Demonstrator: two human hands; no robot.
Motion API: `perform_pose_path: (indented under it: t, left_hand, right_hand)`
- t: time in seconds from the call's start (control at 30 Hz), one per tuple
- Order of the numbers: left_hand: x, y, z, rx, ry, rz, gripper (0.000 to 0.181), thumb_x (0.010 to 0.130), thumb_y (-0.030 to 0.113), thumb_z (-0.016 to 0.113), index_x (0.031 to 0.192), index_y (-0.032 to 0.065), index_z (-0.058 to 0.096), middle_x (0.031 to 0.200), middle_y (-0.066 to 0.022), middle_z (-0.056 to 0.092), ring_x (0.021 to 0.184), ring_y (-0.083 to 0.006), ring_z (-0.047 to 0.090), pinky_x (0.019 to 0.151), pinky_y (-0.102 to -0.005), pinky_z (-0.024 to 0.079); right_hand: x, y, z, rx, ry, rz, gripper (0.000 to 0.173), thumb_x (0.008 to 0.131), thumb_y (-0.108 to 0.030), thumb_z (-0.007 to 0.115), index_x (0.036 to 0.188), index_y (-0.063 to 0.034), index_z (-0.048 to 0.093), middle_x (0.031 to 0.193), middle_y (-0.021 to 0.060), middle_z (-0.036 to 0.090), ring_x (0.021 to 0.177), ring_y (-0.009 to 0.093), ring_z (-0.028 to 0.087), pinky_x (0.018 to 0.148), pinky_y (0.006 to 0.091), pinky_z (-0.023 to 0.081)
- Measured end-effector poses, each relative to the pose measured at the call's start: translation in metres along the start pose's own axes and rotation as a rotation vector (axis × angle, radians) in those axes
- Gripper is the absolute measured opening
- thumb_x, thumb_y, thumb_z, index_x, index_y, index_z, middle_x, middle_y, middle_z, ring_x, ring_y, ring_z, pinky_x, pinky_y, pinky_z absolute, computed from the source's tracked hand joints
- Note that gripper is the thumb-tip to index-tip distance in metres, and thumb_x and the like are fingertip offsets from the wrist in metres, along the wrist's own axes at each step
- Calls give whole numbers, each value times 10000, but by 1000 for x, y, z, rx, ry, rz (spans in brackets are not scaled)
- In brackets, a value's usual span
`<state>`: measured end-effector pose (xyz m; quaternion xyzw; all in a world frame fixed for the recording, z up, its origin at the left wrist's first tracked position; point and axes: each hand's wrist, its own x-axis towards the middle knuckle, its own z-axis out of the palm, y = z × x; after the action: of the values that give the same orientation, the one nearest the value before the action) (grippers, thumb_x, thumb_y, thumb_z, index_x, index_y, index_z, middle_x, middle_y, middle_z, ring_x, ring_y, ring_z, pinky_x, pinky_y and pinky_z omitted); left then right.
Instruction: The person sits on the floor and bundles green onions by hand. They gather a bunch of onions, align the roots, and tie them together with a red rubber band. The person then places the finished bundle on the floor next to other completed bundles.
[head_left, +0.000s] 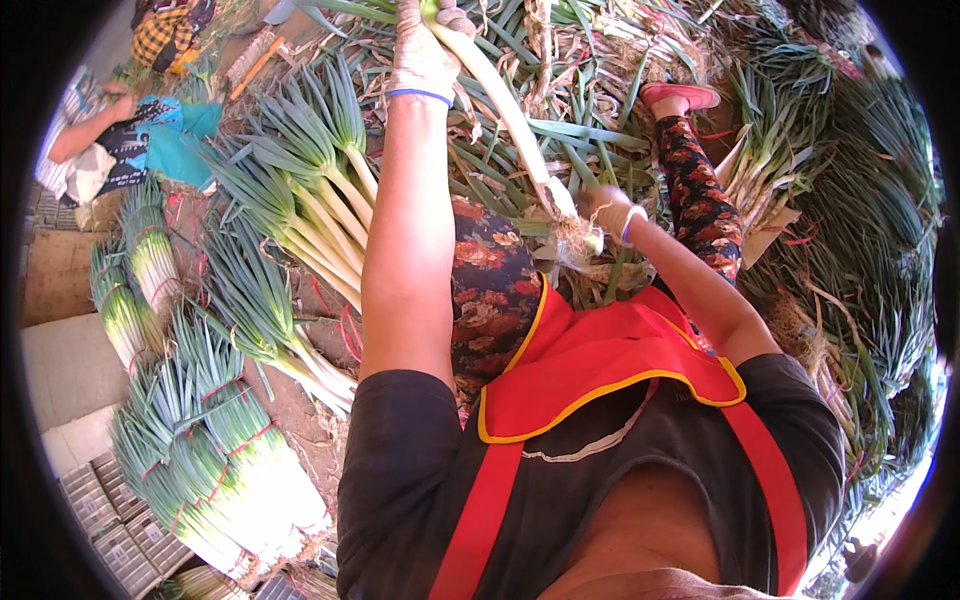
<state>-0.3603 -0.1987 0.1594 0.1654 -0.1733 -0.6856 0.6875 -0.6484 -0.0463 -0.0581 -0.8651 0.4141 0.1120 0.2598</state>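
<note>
My left hand (424, 56), in a pale work glove with a blue cuff edge, is closed around the upper part of a large green onion (506, 105). The pale stalk slants down to the right, and its ragged root end (574, 229) hangs over my lap. Beside that end is my right hand (606, 210), also gloved and blurred. Whether its fingers grip anything there cannot be seen. Loose leaves and peeled husks (540, 67) lie beneath and beyond both hands. Left of my left forearm rest several trimmed green onions (330, 180) with white stalks.
Bundles tied with red bands (225, 450) stand at lower left, near patterned blocks (124, 547). A large heap of green onions (877, 187) fills the right side. Unpeeled stalks (765, 172) lie beside my right leg (694, 180). Another person (90, 135) sits at upper left.
</note>
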Motion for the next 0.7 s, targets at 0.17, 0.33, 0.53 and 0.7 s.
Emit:
perform_pose_path:
  t: [0.17, 0.33, 0.53, 0.7]
  left_hand:
    - [2, 16, -35, 53, 33, 98, 485, 785, 567, 660, 894, 112, 531, 656, 3, 509, 535, -133, 471, 486, -261, 444]
    - [-27, -20, 18, 222, 277, -135, 295, 869, 396, 650, 897, 131, 523, 677, -1, 544, 572, -174, 533, 535, -334, 499]
    - [-10, -27, -8, 388, 335, -99, 277, 867, 278, 677, 963, 65, 528, 767, -65, 579, 635, -203, 580, 685, -392, 548]
    - [22, -5, -57, 167, 349, 20, 258, 878, 299, 646, 898, 82, 507, 669, -43, 527, 536, -184, 510, 496, -358, 474]
  right_hand:
    - [-31, -122, -114, 1541, 374, -211, 290, 889, -142, 652, 1143, -44, 551, 855, -3, 603, 735, 69, 564, 619, 230, 478]
    - [-7, -124, -122, 1405, 888, -48, 73, 847, -43, 677, 867, -37, 607, 774, 11, 624, 696, 62, 533, 580, 211, 438]
    - [-15, -127, -141, 456, 754, -41, 135, 865, -178, 628, 941, -69, 654, 789, 166, 648, 695, 307, 648, 625, 367, 503]
    - [-63, -131, -77, 453, 456, -132, 147, 855, -159, 631, 961, -61, 659, 816, 144, 666, 744, 255, 656, 651, 355, 499]
